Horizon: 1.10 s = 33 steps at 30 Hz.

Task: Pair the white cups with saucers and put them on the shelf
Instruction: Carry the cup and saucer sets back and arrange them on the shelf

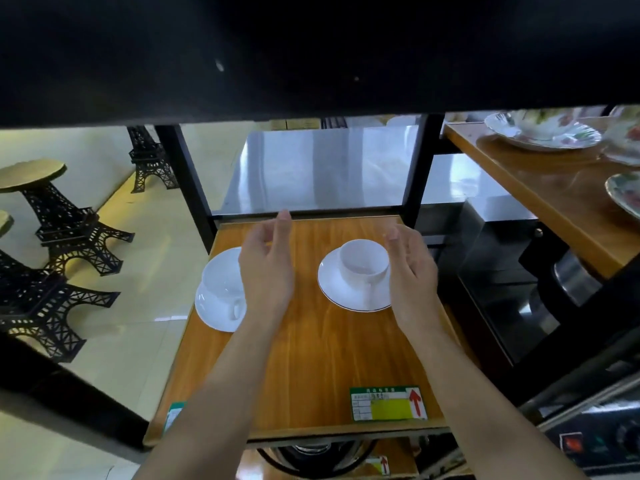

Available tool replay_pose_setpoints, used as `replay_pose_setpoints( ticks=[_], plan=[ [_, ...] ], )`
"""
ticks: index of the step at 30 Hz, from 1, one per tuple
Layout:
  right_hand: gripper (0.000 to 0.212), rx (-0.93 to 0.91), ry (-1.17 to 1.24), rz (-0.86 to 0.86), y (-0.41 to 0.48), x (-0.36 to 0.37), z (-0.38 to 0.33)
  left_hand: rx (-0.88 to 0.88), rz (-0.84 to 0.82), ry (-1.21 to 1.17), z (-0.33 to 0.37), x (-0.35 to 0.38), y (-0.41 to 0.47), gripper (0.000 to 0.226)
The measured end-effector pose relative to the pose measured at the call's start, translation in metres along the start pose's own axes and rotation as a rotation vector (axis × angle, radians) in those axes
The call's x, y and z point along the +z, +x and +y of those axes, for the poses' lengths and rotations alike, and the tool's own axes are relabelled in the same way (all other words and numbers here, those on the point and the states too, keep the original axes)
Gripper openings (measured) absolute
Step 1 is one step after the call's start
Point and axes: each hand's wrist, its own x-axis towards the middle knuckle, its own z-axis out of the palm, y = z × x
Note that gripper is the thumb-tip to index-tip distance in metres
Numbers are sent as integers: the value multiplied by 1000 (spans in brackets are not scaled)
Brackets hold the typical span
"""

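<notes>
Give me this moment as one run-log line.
left hand: open, empty | right hand: open, empty | left cup on saucer | right cup on saucer | both pairs on shelf

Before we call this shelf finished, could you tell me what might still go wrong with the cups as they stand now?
The left saucer juts past the wooden shelf edge, so a nudge from the left hand close beside it could tip it and the left cup off. The right hand, open, sits right beside the right cup; pulling back carelessly might catch its handle or the right saucer.
</notes>
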Motion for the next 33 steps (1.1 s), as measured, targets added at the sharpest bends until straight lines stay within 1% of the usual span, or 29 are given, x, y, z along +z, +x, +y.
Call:
replay_pose_setpoints(
  ticks=[1,2,3,4,5,6,8,9,11,12,16,21,22,24,26,27,30,33],
  plan=[
    [30,5,40,-44,-5,9,-6,43,91,3,-2,-14,6,41],
    [27,28,97,-107,-10,20,-11,54,190,7,-6,-28,12,43],
    [24,56,129,-186,-15,31,-14,41,276,16,-11,-40,18,49],
    [24,83,129,-279,-21,42,-18,-3,328,29,-14,-51,22,59],
    [29,105,115,-378,-27,53,-20,-71,346,17,-17,-61,24,68],
    [36,130,118,-467,-31,62,-22,-154,338,-9,-21,-69,25,65],
    [36,219,175,-593,-39,77,-27,-297,242,-82,-26,-81,22,47],
    [37,258,203,-634,-42,82,-28,-351,182,-102,-27,-85,19,50],
    [49,304,190,-698,-44,89,-29,-429,100,-133,-31,-90,16,63],
    [54,309,170,-720,-46,92,-28,-451,71,-145,-30,-92,15,65],
    [71,313,158,-714,-46,101,-23,-488,-39,-136,-34,-97,12,68],
    [59,314,178,-661,-43,104,-23,-448,-71,-112,-36,-102,9,65],
    [58,321,176,-625,-43,104,-22,-436,-58,-115,-35,-102,8,61],
    [52,331,134,-483,-44,103,-17,-421,-6,-140,-30,-103,5,53],
    [42,335,14,-336,-45,103,-8,-448,7,-149,-32,-104,4,53],
    [38,346,-46,-325,-45,103,-4,-467,-6,-143,-34,-105,2,54],
    [34,419,-110,-445,-48,107,8,-511,-27,-112,-48,-106,3,57],
    [41,436,-106,-483,-49,111,13,-527,-33,-106,-58,-104,7,57]
  ],
)
